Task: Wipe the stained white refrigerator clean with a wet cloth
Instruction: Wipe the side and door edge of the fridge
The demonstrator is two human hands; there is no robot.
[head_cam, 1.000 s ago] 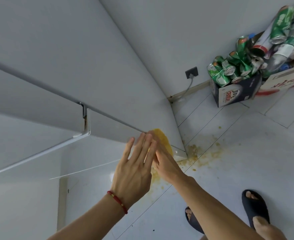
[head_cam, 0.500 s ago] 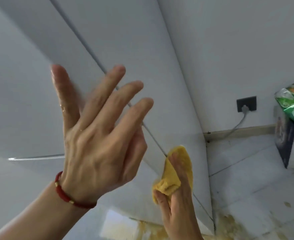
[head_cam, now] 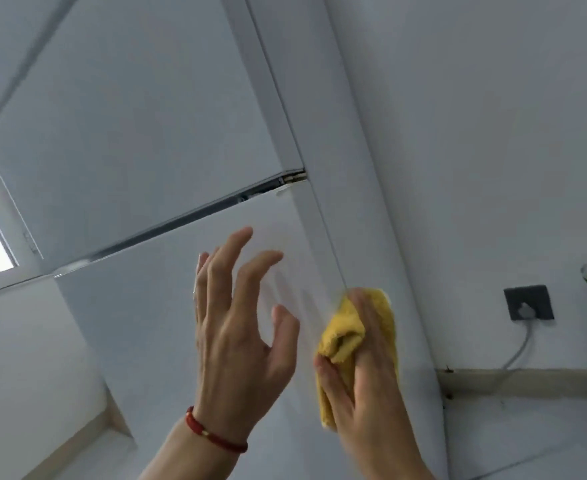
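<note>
The white refrigerator stands by a wall with a dark socket right of it. On its lower door's right edge, the right hand presses a yellow cloth — thumb pinching a fold — while the left hand, left of the cloth, hovers loosely spread, holding nothing.

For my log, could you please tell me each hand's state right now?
Left hand: open, fingers spread, holding nothing.
Right hand: holding the yellow cloth against the refrigerator.

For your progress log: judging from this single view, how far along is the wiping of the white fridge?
Done: the refrigerator doors show no stains in this view. In hand: the right hand holds the yellow cloth against the lower door's right edge, while the left hand is open, fingers spread, in front of the door. Left: the fridge's base is out of view, so it is unchecked.
</note>
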